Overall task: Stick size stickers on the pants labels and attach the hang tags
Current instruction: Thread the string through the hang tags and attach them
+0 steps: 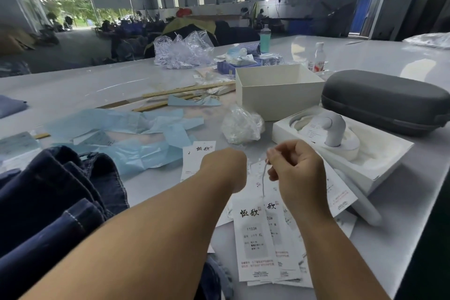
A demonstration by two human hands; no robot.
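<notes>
Dark blue denim pants [56, 204] lie bunched at the lower left. Several white hang tags [258, 238] with black characters lie spread on the grey table [97, 87] in front of me. My right hand [299, 173] pinches a thin grey string [264, 178] that hangs down to the top of the front tag. My left hand [224, 168] is bent at the wrist with its fingers curled away from the camera; what it holds is hidden. Another single tag [197, 156] lies just beyond the left hand.
Crumpled light blue tissue sheets [126, 134] lie beyond the pants. To the right stand an open white box [280, 90], a white tray [345, 151] with a white device, and a grey zip case [387, 100]. A crumpled clear bag [241, 124], wooden sticks and bottles lie farther back.
</notes>
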